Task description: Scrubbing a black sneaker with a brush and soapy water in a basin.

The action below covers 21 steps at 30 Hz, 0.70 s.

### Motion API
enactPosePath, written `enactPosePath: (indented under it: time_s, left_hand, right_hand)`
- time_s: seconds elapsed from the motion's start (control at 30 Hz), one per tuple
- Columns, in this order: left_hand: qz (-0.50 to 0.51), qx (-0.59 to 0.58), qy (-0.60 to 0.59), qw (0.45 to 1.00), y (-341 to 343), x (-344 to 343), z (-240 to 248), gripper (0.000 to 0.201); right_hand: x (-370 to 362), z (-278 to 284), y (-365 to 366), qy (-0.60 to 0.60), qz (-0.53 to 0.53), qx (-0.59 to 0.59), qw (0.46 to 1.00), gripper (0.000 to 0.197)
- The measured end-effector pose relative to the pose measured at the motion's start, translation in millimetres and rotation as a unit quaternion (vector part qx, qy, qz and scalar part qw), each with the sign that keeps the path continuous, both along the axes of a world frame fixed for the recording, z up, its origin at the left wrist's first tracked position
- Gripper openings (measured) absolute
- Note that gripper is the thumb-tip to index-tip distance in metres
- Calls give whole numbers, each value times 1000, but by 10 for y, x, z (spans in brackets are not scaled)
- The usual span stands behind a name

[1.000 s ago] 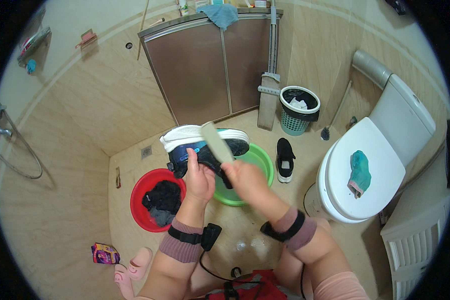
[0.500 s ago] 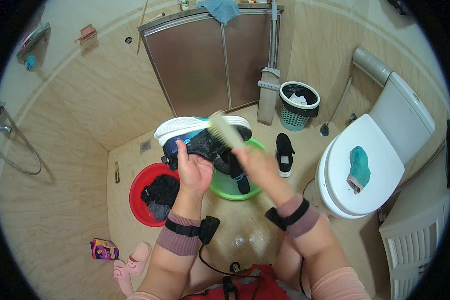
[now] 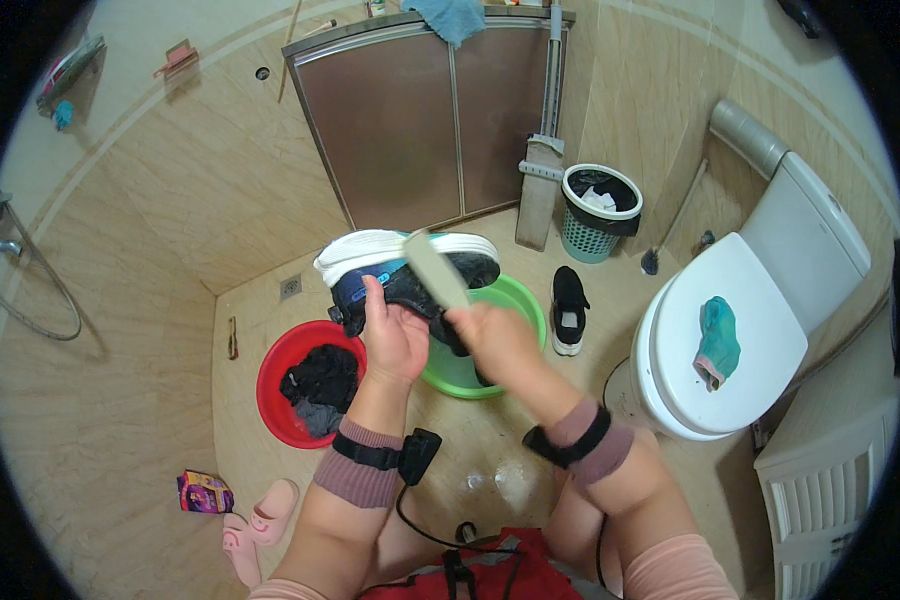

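Observation:
A dark blue and black sneaker (image 3: 355, 285) with a thick white sole lies on its side in my left hand (image 3: 396, 340). The left thumb presses along its upper, while the other fingers are hidden beneath. My right hand (image 3: 492, 340) is closed round the handle of a pale scrubbing brush (image 3: 435, 272), whose head lies across the middle of the shoe; its bristles are turned away from view. Below the sneaker a green basin (image 3: 528, 300) holds water and something dark, partly covered by my right hand and the shoe.
Left of the green basin sits a red basin (image 3: 273, 400) with dark cloth. A black shoe (image 3: 569, 310) stands to the right, near the toilet (image 3: 670, 330) and a waste bin (image 3: 588, 235). Pink slippers (image 3: 273, 512) and a purple packet (image 3: 205, 492) are at lower left.
The brush has shifted slightly left and down along the sneaker, and my right hand has moved left with it. My left hand keeps its hold on the shoe, now marginally further right.

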<state>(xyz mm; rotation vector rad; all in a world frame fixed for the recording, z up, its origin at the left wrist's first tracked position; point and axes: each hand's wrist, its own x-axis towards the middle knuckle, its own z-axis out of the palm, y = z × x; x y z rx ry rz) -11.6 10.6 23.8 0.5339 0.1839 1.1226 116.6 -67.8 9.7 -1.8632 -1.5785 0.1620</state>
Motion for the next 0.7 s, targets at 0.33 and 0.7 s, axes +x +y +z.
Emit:
enactPosePath:
  time_s: [0.33,0.7]
  left_hand:
    - [6,14,53,998,9,44,-116,60]
    - [-11,-42,-90,995,52,-101,85,70]
  right_hand:
    - [-70,-109,-15,41,2,27,999,53]
    - [644,61,16,-32,-145,19,989,50]
